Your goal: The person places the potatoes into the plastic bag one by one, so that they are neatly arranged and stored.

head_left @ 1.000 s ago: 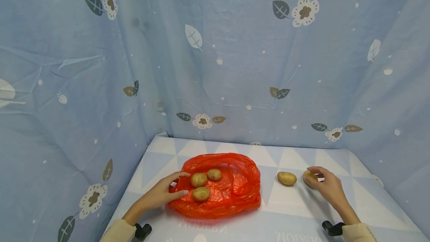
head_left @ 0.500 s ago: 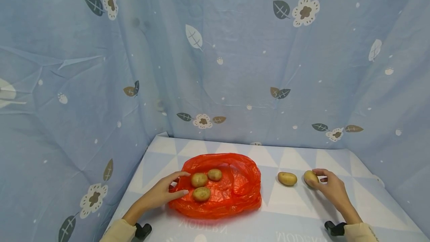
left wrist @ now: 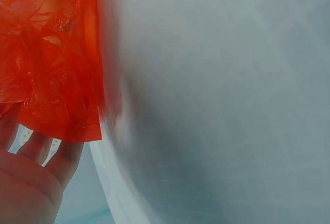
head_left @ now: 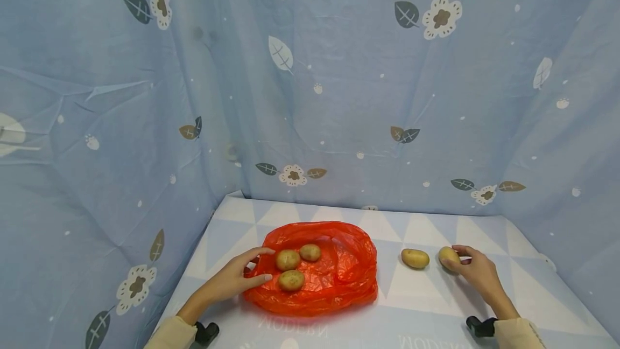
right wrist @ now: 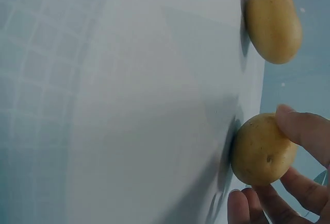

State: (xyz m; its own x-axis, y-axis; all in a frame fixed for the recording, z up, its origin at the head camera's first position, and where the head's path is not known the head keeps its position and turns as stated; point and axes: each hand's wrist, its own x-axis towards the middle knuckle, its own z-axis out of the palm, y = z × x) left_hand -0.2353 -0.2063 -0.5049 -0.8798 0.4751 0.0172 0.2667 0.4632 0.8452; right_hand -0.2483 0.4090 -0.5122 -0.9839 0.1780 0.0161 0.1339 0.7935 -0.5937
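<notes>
In the head view a red plastic bag (head_left: pixel 339 295) lies spread on the table, its mouth facing up. Three potatoes sit in it: one potato (head_left: pixel 288 259) at the left, a smaller potato (head_left: pixel 310 252) behind, and another potato (head_left: pixel 291 280) in front. My left hand (head_left: pixel 237 275) rests at the bag's left edge, thumb and index finger spread apart and fairly straight. On the right, my right hand (head_left: pixel 477 272) pinches a potato (right wrist: pixel 263 149) that stays on the table, thumb on one side and fingers on the other. To its left lies another loose potato (head_left: pixel 415 258).
The table (head_left: pixel 387 316) bears a pale triangle-patterned cover. Blue curtains (head_left: pixel 339 96) with flowers and leaves hang behind it and along both sides. Dark wrist straps (head_left: pixel 480 327) show at the sleeves.
My right hand has shifted slightly right and back, so more of its potato shows. That potato has barely moved. My left hand and the bag keep their places.
</notes>
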